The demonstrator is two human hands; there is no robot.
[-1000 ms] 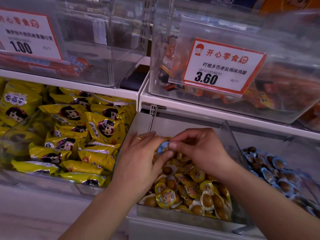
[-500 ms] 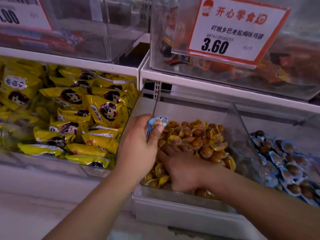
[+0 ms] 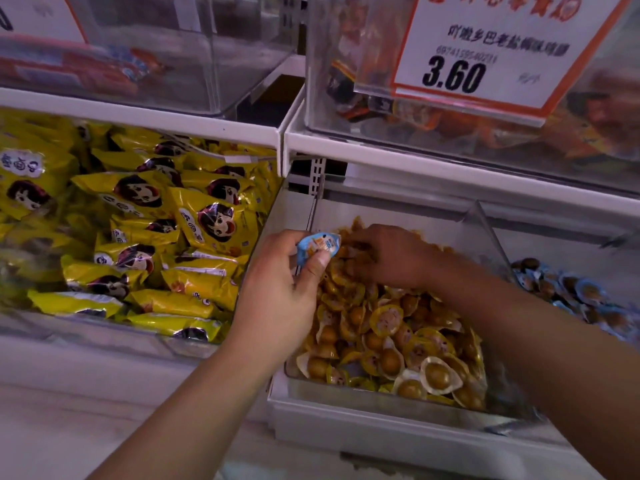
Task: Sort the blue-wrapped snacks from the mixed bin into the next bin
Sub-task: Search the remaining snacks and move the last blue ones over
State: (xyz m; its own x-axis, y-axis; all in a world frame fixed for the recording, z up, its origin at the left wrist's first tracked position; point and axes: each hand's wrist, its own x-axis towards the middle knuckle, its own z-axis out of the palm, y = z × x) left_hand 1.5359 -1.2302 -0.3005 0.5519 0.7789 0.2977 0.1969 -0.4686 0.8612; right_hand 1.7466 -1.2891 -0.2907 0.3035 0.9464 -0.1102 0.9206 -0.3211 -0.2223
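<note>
Blue-wrapped snack (image 3: pixel 318 247) — pinched in left hand (image 3: pixel 284 299) above mixed bin (image 3: pixel 381 403), rim at 9 o'clock; right hand (image 3: pixel 388 258) digs among yellow packs, grasp unclear; light pinch risks dropping it back — next bin (image 3: pixel 554 244) lies at 3 o'clock

A white metal shelf rail (image 3: pixel 214 121) runs across the display. Beneath its left part, yellow foil snack packets printed with a cartoon face (image 3: pixel 138 230) lie heaped. Above the rail on the left stands a clear plastic bin holding red-wrapped sticks (image 3: pixel 79 69). Above its right part, a white price card with an orange border reading 3.60 (image 3: pixel 485 53) hangs on a clear bin of orange packets (image 3: pixel 450 126).
</note>
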